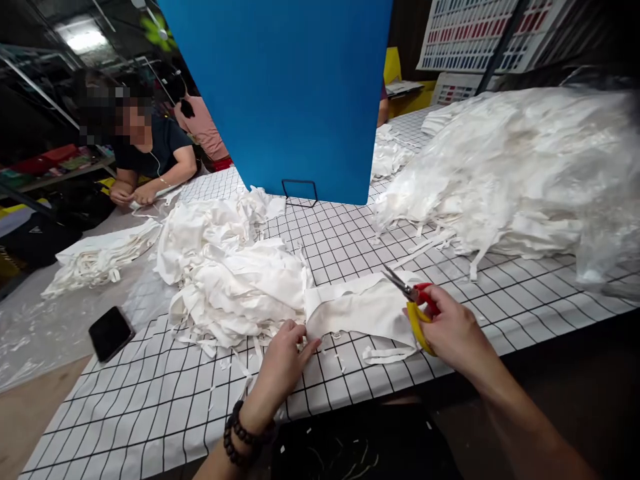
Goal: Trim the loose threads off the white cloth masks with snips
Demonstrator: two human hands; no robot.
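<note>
My right hand (457, 330) grips a pair of scissors (419, 321) with one red and one yellow handle. Their metal blades point up and left over a flat white fabric piece (363, 313). At the left end of this fabric, my left hand (285, 357) has its thumb and fingers closed on the edge. A loose heap of white fabric pieces (245, 287) lies just beyond my left hand. Near the table's front edge, between my hands, rests a narrow white strip (387, 355). Small white scraps are scattered around it.
A blue board (295, 100) stands on the checked table (345, 250) in a black wire holder (300, 192). White pieces under clear plastic (530, 160) fill the right. A phone (110, 333) and a fabric stack (107, 257) lie left. A co-worker (155, 157) sits opposite.
</note>
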